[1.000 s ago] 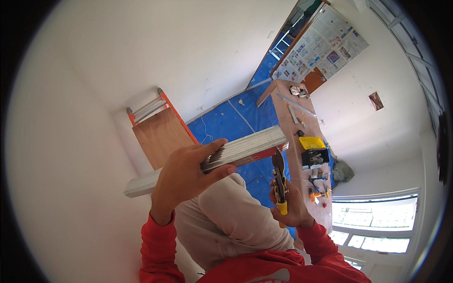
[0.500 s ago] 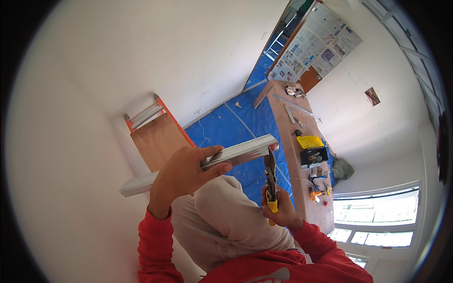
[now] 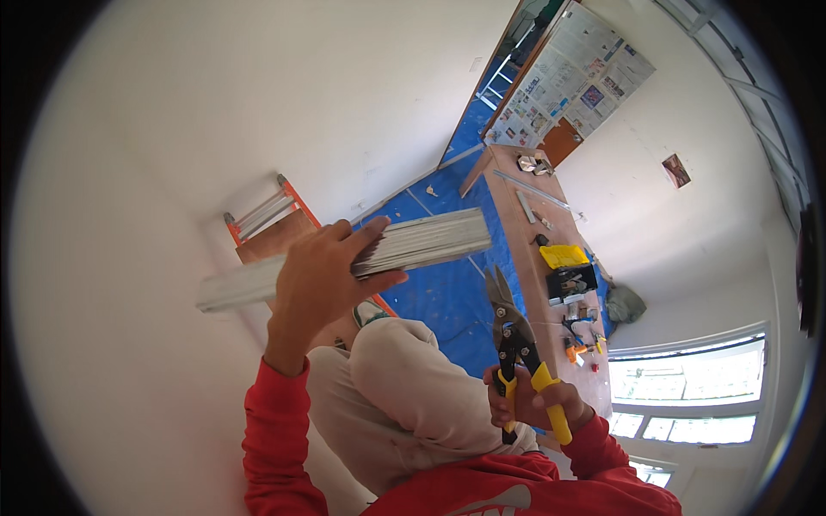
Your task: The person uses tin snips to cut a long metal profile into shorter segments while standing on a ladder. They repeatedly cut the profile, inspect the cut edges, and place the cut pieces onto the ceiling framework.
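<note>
My left hand [image 3: 314,279] is closed round a long pale metal strip, or bundle of strips [image 3: 434,239], held tilted with its right end higher. My right hand [image 3: 538,400] grips metal snips [image 3: 514,335] by their yellow-and-black handles, with the blades pointing up, just below and right of the strip's end and apart from it. My legs in beige trousers [image 3: 404,378] are bent beneath my hands, and a shoe [image 3: 372,315] shows behind the strip.
An orange ladder [image 3: 297,193] with a plywood board [image 3: 271,236] leans at left. A long wooden bench [image 3: 503,172] at right holds a yellow tray [image 3: 564,255], a black box [image 3: 570,281] and several tools. Blue sheeting [image 3: 430,288] covers the floor. Windows [image 3: 684,374] are at lower right.
My left hand has raised the strip. My right hand has pulled the snips down and right, away from the strip's end where they were, and turned them, with their handles now spread wider.
</note>
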Action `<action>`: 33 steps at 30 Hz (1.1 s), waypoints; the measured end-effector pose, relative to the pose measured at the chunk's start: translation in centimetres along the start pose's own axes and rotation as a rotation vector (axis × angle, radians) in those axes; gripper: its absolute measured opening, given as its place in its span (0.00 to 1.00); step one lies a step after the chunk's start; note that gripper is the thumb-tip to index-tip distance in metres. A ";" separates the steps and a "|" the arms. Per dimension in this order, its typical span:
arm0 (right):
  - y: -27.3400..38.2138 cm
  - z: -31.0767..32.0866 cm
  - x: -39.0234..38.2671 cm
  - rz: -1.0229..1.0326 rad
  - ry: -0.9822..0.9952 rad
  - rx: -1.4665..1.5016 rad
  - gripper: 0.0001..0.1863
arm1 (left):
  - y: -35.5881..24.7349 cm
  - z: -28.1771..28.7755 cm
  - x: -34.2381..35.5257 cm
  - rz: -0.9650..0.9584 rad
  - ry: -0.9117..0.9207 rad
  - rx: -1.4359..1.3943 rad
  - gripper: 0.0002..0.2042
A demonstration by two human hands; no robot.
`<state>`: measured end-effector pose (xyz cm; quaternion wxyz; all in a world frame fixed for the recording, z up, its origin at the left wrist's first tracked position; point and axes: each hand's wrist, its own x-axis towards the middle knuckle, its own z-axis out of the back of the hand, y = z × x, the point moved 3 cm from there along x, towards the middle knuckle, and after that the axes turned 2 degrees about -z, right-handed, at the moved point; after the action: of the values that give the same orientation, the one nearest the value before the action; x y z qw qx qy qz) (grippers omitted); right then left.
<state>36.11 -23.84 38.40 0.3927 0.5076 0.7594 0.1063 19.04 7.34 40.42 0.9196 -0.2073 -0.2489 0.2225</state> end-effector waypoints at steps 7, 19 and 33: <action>3.1 3.7 -3.4 0.134 -0.460 -1.040 0.48 | 1.0 2.0 1.5 -0.137 0.094 -0.019 0.37; 10.0 1.8 -5.9 -0.372 -0.282 -1.522 0.54 | -2.9 4.6 6.6 -0.361 0.453 0.022 0.34; 7.9 0.8 -3.9 -0.453 -0.047 -1.372 0.43 | -3.3 4.8 6.0 -0.461 0.494 0.001 0.30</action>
<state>42.80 -23.72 44.20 0.6516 -0.0212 0.5997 0.4640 22.09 9.01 48.05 0.9783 -0.1927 -0.0588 -0.0483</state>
